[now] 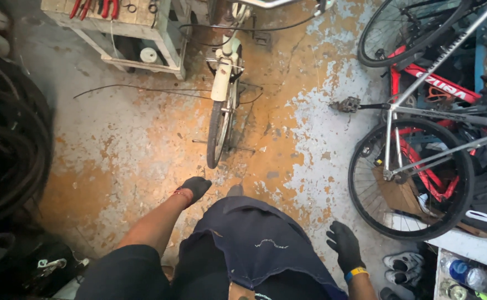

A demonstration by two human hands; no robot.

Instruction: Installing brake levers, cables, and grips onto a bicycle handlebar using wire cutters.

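The floor (pixel 143 144) is your biggest fact here: worn concrete, paint flaked off in patches, and open between you and the white bicycle (pixel 221 105). That bicycle stands straight ahead, front wheel (pixel 217 133) toward you, held upright on a low stand whose bar crosses the floor at the tyre.

To your right, a silver-framed bicycle (pixel 421 111) leans over a red one (pixel 438 89), and its rear wheel (pixel 411 179) bulges into your path. Its pedal (pixel 348 104) sticks out toward the open floor, so, as I judge it, keep your right side clear of that. On the left, a stack of black tyres (pixel 10 150) closes that edge. Behind the white bicycle sits a wooden bench (pixel 138 33) with red-handled pliers (pixel 96 8) on top. A thin cable (pixel 143 89) trails across the floor from there; step over it rather than on it.

Your left hand (pixel 195 186), in a black glove, reaches forward and hangs loosely curled just short of the front wheel, touching nothing. Your right hand (pixel 343 244), also gloved, hangs by your side with fingers loosely spread and empty, near the pale shoes (pixel 403 265) and bottles (pixel 468 275).

Approach straight down the middle; that looks like the widest free lane.
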